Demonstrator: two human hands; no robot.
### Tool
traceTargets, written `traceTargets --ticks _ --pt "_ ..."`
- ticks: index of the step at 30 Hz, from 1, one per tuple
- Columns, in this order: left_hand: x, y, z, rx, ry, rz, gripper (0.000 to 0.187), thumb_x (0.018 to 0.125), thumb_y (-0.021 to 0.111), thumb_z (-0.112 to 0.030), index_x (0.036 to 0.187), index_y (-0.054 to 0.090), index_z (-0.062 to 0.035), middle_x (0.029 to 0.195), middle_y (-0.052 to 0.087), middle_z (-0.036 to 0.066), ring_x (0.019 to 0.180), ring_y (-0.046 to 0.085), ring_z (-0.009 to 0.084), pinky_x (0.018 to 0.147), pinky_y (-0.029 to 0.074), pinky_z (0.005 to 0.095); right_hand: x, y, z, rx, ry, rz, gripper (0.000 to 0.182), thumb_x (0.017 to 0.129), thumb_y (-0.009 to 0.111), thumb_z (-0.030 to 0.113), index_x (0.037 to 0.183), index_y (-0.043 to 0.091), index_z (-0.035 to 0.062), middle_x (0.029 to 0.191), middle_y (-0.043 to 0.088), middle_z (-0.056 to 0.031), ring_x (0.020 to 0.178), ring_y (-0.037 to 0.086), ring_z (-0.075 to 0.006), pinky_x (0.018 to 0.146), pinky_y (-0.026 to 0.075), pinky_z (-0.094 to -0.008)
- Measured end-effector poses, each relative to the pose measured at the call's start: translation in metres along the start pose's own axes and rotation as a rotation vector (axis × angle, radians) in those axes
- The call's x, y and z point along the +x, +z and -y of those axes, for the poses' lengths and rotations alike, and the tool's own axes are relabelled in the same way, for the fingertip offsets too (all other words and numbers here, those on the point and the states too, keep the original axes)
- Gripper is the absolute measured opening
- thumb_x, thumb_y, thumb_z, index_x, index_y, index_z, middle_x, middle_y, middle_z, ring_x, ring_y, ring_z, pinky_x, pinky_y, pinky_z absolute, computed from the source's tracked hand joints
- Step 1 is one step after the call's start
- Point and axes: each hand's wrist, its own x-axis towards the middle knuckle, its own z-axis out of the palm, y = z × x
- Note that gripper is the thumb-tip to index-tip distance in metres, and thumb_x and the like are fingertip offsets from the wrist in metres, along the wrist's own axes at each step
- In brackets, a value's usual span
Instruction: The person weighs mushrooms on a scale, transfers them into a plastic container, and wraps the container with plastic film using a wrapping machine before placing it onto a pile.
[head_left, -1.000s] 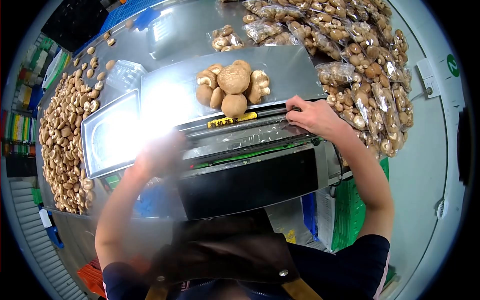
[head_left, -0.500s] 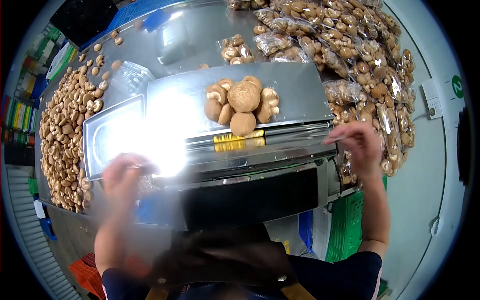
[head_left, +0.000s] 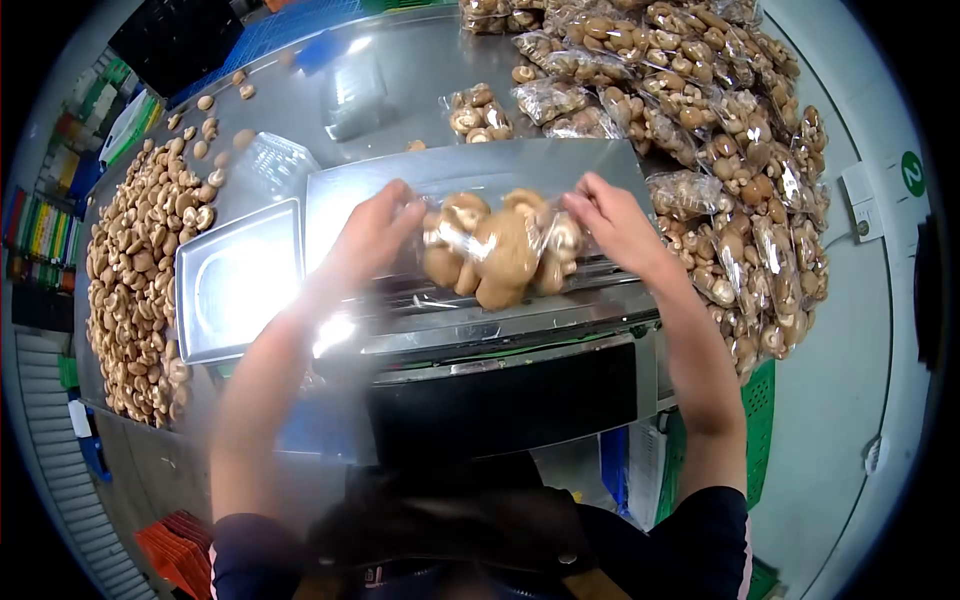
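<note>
A cluster of brown mushrooms [head_left: 508,250] lies on the metal wrapping machine [head_left: 600,165] in front of me. Clear plastic film [head_left: 455,238] with bright glints covers the mushrooms, stretched between my two hands. At the cluster's left side, my left hand [head_left: 375,232] is closed, fingers pinching the film. My right hand [head_left: 612,222] pinches the film at the right side, thumb against the fingers. Whether a tray lies under the mushrooms is hidden.
Loose mushrooms [head_left: 140,270] are heaped at the left beside a shallow metal tray [head_left: 182,300]. Clear plastic trays [head_left: 270,160] lie behind it. Wrapped mushroom packs [head_left: 740,170] pile up at the right. A green crate [head_left: 758,420] stands below, at the right.
Both hands have moved away from me and inward, from the machine's front edge to either side of the mushrooms. The film has been drawn over the cluster, hiding the yellow-labelled roller.
</note>
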Motion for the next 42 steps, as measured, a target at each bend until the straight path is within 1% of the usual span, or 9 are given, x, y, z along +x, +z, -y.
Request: traceTargets --ticks 4,10,13,22,28,32,37,39,42 --pt "-0.058 0.002 -0.045 -0.243 -0.081 0.037 0.025 0.101 0.043 -0.025 0.092 0.047 -0.0023 0.077 0.051 0.004 0.066 0.055 0.0093 0.047 0.047 0.0231 -0.069 -0.007 0.057 0.326 0.214 0.007 0.024 0.098 0.051 0.021 0.090 0.049 -0.0016 0.076 0.059 -0.0074 0.065 0.057 -0.0112 0.051 0.051 -0.0270" --pt "-0.141 0.032 -0.055 -0.459 -0.410 0.081 0.024 0.103 0.039 -0.024 0.091 0.046 -0.0052 0.072 0.048 0.001 0.057 0.050 0.0087 0.053 0.044 0.0237 -0.141 0.018 0.068 0.462 0.535 0.103 0.023 0.097 0.053 0.019 0.090 0.051 -0.0025 0.078 0.058 -0.0062 0.070 0.058 -0.0092 0.053 0.054 -0.0250" --pt "-0.168 0.079 -0.008 0.055 -0.102 -0.143 0.019 0.102 0.042 -0.016 0.092 0.047 -0.0007 0.073 0.053 0.009 0.063 0.047 0.0181 0.059 0.042 0.0310 -0.163 0.067 0.025 0.533 0.548 -0.030 0.026 0.096 0.058 0.022 0.091 0.050 -0.0023 0.076 0.060 -0.0059 0.067 0.058 -0.0080 0.054 0.053 -0.0247" --pt "-0.211 0.096 0.079 -0.030 -0.165 -0.471 0.029 0.100 0.049 -0.020 0.080 0.052 0.0000 0.065 0.051 -0.002 0.059 0.044 0.0060 0.051 0.037 0.0238 -0.199 0.144 -0.009 -0.038 0.309 -0.445 0.030 0.094 0.059 0.025 0.074 0.060 0.0024 0.056 0.058 -0.0130 0.050 0.058 -0.0320 0.048 0.045 -0.0359" --pt "-0.295 0.017 0.121 -0.108 -0.514 0.012 0.038 0.096 0.053 -0.029 0.063 0.051 -0.0090 0.050 0.045 -0.004 0.038 0.037 0.0050 0.035 0.026 0.0226 -0.252 0.143 0.018 0.226 0.675 -0.127 0.040 0.093 0.060 0.025 0.065 0.062 -0.0034 0.048 0.055 -0.0088 0.041 0.051 -0.0146 0.044 0.039 -0.0302" --pt "-0.352 0.023 0.184 -0.308 -1.149 -0.081 0.029 0.092 0.056 -0.028 0.073 0.058 -0.0066 0.061 0.057 0.001 0.042 0.046 0.0102 0.035 0.032 0.0258 -0.291 0.212 0.011 0.337 0.876 -0.024 0.034 0.090 0.060 0.020 0.065 0.063 -0.0008 0.054 0.057 -0.0092 0.047 0.053 -0.0127 0.048 0.043 -0.0295" --pt "-0.387 0.072 0.221 -0.429 -0.572 0.195 0.019 0.085 0.062 -0.024 0.096 0.061 -0.0075 0.088 0.060 0.007 0.077 0.057 0.0190 0.068 0.044 0.0324 -0.279 0.341 0.045 -0.129 0.293 0.151 0.024 0.083 0.062 0.027 0.073 0.066 0.0049 0.066 0.063 -0.0064 0.058 0.057 -0.0147 0.056 0.047 -0.0318" --pt "-0.372 0.062 0.178 -0.439 -0.442 0.303 0.025 0.080 0.066 -0.020 0.102 0.062 -0.0081 0.104 0.061 0.010 0.095 0.060 0.0237 0.083 0.047 0.0376 -0.256 0.368 0.084 0.199 0.194 0.217 0.023 0.086 0.061 0.026 0.079 0.064 0.0037 0.067 0.060 -0.0060 0.059 0.054 -0.0141 0.058 0.046 -0.0310" --pt "-0.352 0.036 0.156 -0.632 -0.159 -0.093 0.019 0.088 0.058 -0.022 0.097 0.056 -0.0052 0.084 0.053 0.005 0.073 0.050 0.0160 0.064 0.041 0.0288 -0.216 0.359 0.156 1.062 0.038 0.246 0.023 0.089 0.061 0.025 0.088 0.062 0.0020 0.068 0.055 -0.0053 0.062 0.050 -0.0130 0.060 0.044 -0.0297"
